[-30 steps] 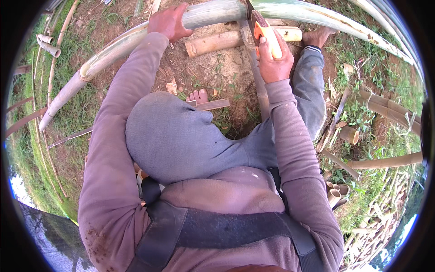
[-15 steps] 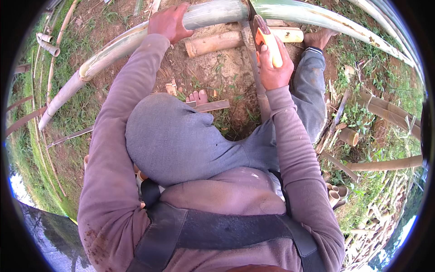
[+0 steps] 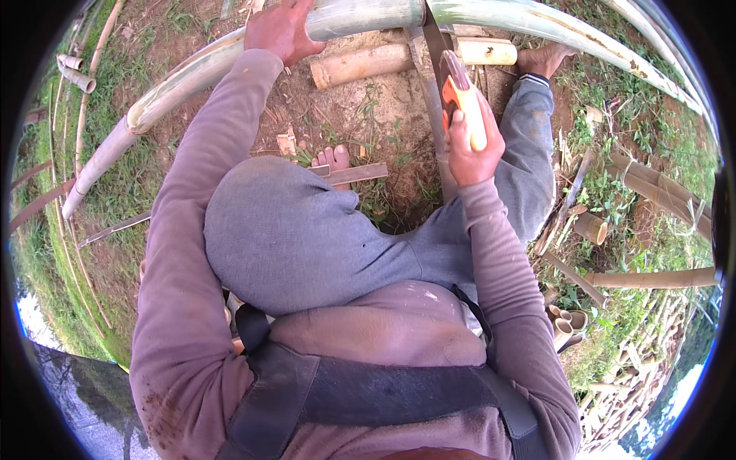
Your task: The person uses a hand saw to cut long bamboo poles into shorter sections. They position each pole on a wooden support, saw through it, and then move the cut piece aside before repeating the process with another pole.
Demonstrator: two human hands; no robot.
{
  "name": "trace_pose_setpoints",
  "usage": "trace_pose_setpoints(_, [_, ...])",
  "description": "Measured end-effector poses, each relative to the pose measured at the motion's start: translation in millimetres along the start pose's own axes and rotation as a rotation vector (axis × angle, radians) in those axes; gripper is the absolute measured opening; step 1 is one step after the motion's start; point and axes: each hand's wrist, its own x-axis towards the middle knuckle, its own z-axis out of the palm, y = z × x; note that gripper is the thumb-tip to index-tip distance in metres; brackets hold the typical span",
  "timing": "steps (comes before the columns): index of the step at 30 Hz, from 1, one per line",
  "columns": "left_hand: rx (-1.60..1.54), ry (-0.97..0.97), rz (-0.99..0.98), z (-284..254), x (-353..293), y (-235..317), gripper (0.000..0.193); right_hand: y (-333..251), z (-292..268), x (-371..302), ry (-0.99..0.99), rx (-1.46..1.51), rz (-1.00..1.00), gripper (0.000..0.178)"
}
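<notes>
**Saw set in a long bamboo pole, both hands engaged**

Bamboo work on bare ground: a long pale-green bamboo pole (image 3: 360, 17) runs across the far side of the earth patch, curving down toward the grass at the left edge. The left hand (image 3: 282, 31) is pressed over the pole, fingers wrapped on its upper face, holding it down. The right hand (image 3: 469, 146) is closed around the orange handle of a handsaw (image 3: 460, 96), whose dark blade reaches up to the pole just right of the left hand; the blade tip is partly hidden where it meets the pole, so the depth of the cut cannot be told.

To do this well, I judge the pole should stay pinned firmly near the cut so it does not roll, with the blade kept square to the pole and drawn in long, even strokes rather than forced.

The pole looks smooth and waxy, greenish-white with darker smudges. Beneath it lies a short cut bamboo log (image 3: 360, 65), tan and dry. A bare foot (image 3: 331, 159) rests on the soil beside a flat bamboo strip (image 3: 356, 175). More cut bamboo pieces (image 3: 590, 228) lie in the grass at the right edge.
</notes>
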Motion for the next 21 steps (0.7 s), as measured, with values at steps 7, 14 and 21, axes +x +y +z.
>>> trace_pose_setpoints(7, [0.21, -0.279, -0.134, -14, 11, 3, 0.093, -30, -3, -8, -0.007, 0.053, 0.054, 0.047])
trace_pose_setpoints(14, [0.061, -0.142, -0.074, -9, 0, -3, 0.079, -55, -71, -97, -0.065, 0.047, 0.152, 0.051])
trace_pose_setpoints(21, [0.203, -0.234, -0.092, -9, 11, 3, 0.092, -12, 21, 31, -0.024, 0.202, 0.221, 0.043])
